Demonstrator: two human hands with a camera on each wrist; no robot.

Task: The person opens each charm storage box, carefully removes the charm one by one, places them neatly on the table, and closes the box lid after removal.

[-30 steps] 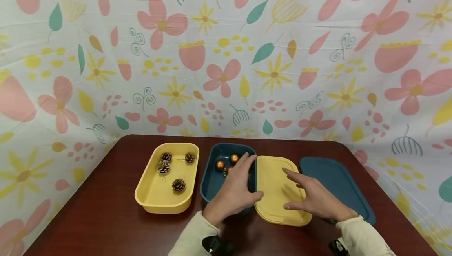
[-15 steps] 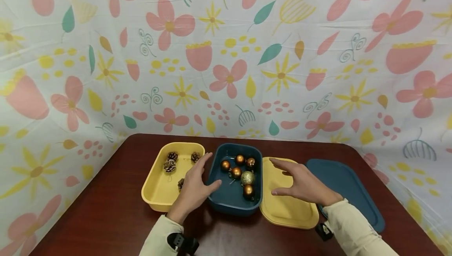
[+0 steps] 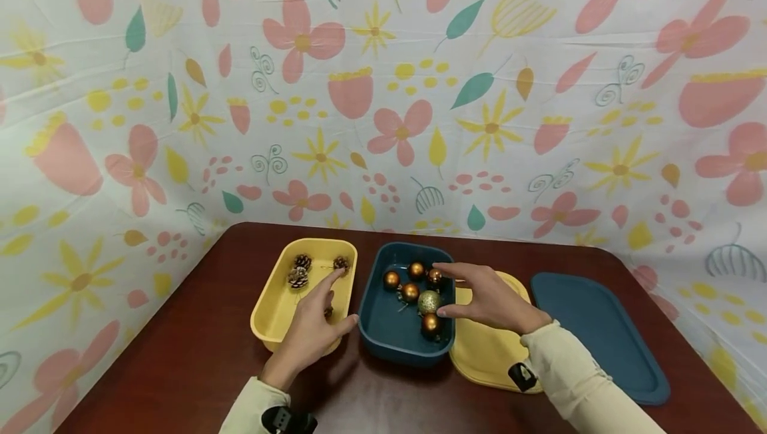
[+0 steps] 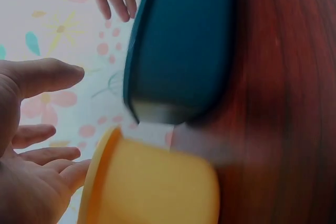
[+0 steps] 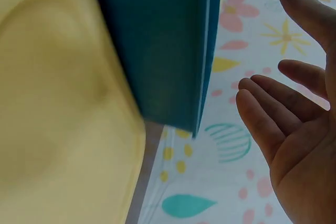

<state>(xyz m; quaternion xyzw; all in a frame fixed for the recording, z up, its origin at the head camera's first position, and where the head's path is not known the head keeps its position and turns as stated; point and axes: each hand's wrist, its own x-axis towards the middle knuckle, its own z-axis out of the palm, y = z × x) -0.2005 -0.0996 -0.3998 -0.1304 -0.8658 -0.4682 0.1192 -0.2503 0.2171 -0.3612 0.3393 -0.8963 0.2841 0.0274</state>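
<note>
My left hand [image 3: 311, 324] hovers over the right side of a yellow container [image 3: 277, 311], its fingers spread and holding nothing. Inside that container lie several pinecones [image 3: 297, 277], one partly hidden behind the hand. A dark blue container [image 3: 383, 331] stands just to the right, with several copper-coloured bauble ornaments [image 3: 410, 292] and a gold glittery bauble [image 3: 429, 303] in it. Above its right rim is my right hand [image 3: 491, 297], thumb and fingers apart, gripping nothing. Both wrist views show the hands [image 4: 31, 187] [image 5: 304, 156] beside the containers' outer walls, fingers loosely extended.
Right of the blue container lies a yellow lid [image 3: 488, 357], partly under the right hand. Farther right lies a dark blue lid [image 3: 605, 337]. Everything rests on a dark reddish-brown table [image 3: 198, 341], and a flower-printed cloth [image 3: 359, 134] hangs behind it.
Both hands have moved left: the left from the blue container to the yellow one, the right from the yellow lid to the blue container's edge. The baubles have come into view. The head view has shifted slightly.
</note>
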